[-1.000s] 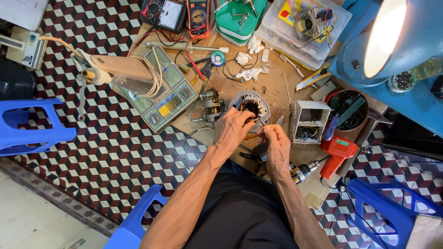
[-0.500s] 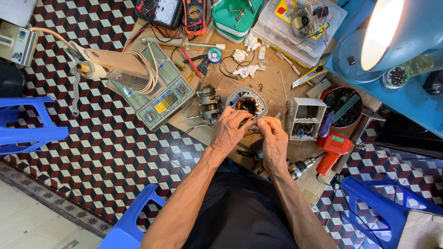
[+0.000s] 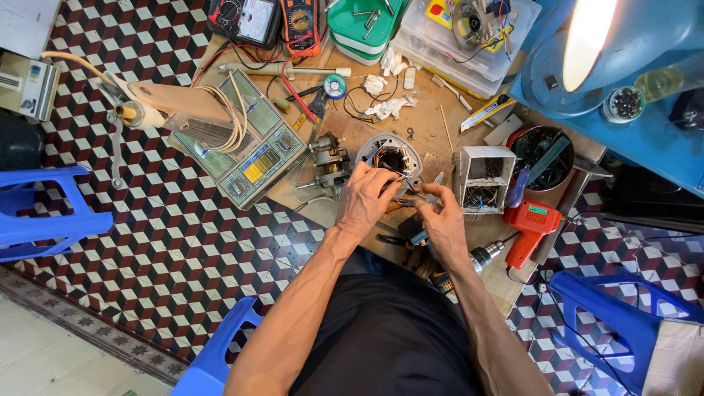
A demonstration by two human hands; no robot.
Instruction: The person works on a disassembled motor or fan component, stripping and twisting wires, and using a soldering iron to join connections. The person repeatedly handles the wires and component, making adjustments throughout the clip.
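Round grey motor stator (image 3: 389, 155), copper windings inside, left hand (image 3: 364, 199) grip pinching its wires, right hand (image 3: 442, 220) likewise.

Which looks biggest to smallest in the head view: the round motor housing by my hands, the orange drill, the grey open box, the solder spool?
1. Orange drill
2. Grey open box and round motor housing: look alike, and the left hand partly hides the housing, so unranked
3. Solder spool

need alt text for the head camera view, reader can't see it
Seen from above, a person's left hand and right hand work at a round motor housing on a cluttered wooden board, an orange drill to the right.
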